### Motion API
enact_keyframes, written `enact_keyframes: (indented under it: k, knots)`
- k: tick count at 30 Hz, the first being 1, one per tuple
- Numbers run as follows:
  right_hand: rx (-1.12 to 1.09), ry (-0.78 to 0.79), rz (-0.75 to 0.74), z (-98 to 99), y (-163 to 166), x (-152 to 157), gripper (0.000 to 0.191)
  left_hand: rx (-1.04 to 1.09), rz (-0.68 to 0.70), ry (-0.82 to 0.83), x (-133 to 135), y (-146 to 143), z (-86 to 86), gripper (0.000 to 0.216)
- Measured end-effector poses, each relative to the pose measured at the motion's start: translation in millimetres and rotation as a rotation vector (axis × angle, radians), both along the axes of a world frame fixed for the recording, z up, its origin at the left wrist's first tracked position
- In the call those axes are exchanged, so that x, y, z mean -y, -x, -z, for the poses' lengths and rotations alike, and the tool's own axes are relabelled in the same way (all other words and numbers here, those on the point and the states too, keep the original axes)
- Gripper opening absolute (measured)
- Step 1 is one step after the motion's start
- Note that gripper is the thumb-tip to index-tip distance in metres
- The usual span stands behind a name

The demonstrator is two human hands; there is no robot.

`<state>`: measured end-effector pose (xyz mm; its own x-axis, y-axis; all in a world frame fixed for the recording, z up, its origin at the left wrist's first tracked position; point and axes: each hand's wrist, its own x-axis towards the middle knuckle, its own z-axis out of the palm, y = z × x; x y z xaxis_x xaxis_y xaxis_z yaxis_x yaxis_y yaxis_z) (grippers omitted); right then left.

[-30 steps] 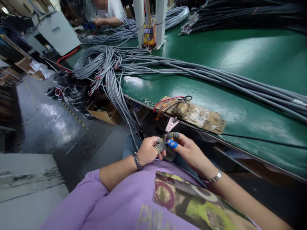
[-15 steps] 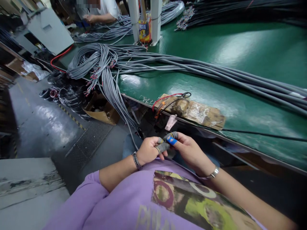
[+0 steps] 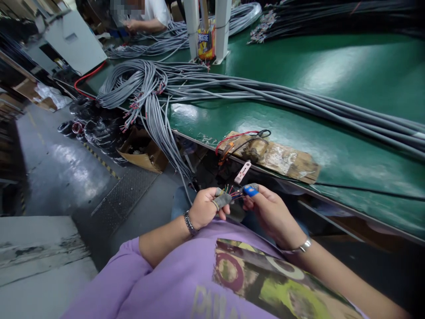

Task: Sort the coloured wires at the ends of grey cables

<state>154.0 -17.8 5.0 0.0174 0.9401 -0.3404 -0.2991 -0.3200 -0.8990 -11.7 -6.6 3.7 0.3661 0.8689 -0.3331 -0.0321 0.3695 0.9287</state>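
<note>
Thin coloured wires (image 3: 235,193) fan out at the stripped end of a grey cable, in front of my purple shirt. My left hand (image 3: 210,205), with grey finger cots, pinches the cable end, and a grey cable runs up to it from the hanging bundle. My right hand (image 3: 264,204), with blue tape round the thumb and a grey cot on a finger, is closed on the wire tips just to the right. Just beyond the hands is a pink-white tag (image 3: 243,172) by the table edge. A large bundle of grey cables (image 3: 156,119) droops over that edge.
Long grey cables (image 3: 265,95) lie across the green table (image 3: 332,75). A taped cardboard piece (image 3: 275,156) with red and black leads sits on its near edge. White posts (image 3: 223,31) rise from the tabletop. Behind, a person (image 3: 154,17) works. An open carton (image 3: 146,155) stands on the floor.
My right hand has moved a little to the right, away from my left, and the coloured wires now show between them. The view has shifted slightly.
</note>
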Motion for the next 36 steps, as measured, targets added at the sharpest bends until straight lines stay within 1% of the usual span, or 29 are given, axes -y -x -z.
enact_keyframes:
  k: [3, 7, 10, 14, 18, 23, 26, 29, 33, 36]
  knots:
    - [-0.029, 0.029, -0.082, -3.4, -0.9, -1.3, 0.03, 0.005, 0.011, 0.003, -0.3, -0.4, -0.3, 0.044]
    - [0.034, -0.012, -0.231, -6.3, 1.0, -6.3, 0.035, -0.012, 0.053, -0.008, 0.1, 0.1, 0.4, 0.043]
    - [0.087, -0.04, -0.268, -5.0, 3.3, -8.9, 0.035, -0.032, 0.075, 0.005, 0.1, 1.4, 2.0, 0.041]
    - [0.156, -0.091, -0.265, -0.2, 3.9, -8.5, 0.034, -0.056, 0.115, 0.03, -1.3, 2.1, -0.2, 0.04]
    - [0.202, -0.131, -0.201, 2.9, 5.5, -5.8, 0.035, -0.109, 0.123, 0.008, -2.4, 0.3, -6.5, 0.041]
    - [0.194, -0.11, -0.124, 3.8, 10.0, -3.4, 0.036, -0.092, 0.038, -0.082, 0.8, -2.3, -6.7, 0.044]
    - [0.193, -0.094, -0.104, 3.0, 12.0, -2.9, 0.038, -0.082, -0.012, -0.099, 3.2, -3.0, -4.2, 0.044]
    - [0.158, -0.074, -0.094, 1.2, 14.4, -2.5, 0.04, -0.092, -0.031, -0.106, 4.6, -3.7, -4.1, 0.043]
    - [0.112, -0.061, -0.054, -0.2, 17.2, -1.2, 0.038, -0.116, -0.053, -0.114, 5.5, -4.6, -7.9, 0.041]
    - [0.062, -0.051, -0.081, 1.0, 14.7, -0.8, 0.035, -0.126, -0.063, -0.12, 4.7, -3.3, -9.2, 0.04]
